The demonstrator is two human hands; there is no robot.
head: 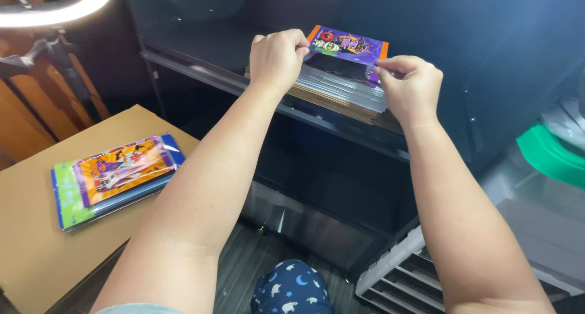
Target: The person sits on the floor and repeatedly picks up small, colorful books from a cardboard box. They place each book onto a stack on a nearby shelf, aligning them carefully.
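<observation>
Both forearms reach to the shelf (201,70); left hand (277,58) and right hand (409,85) pinch the top bag (347,46). Lift it evenly off the stack (341,88), keeping both corners level.

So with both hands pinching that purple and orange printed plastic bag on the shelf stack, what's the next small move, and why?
Probably lift the purple and orange printed plastic bag clear of the shelf stack: the left hand and right hand already pinch its two ends, and it lies topmost.
</observation>
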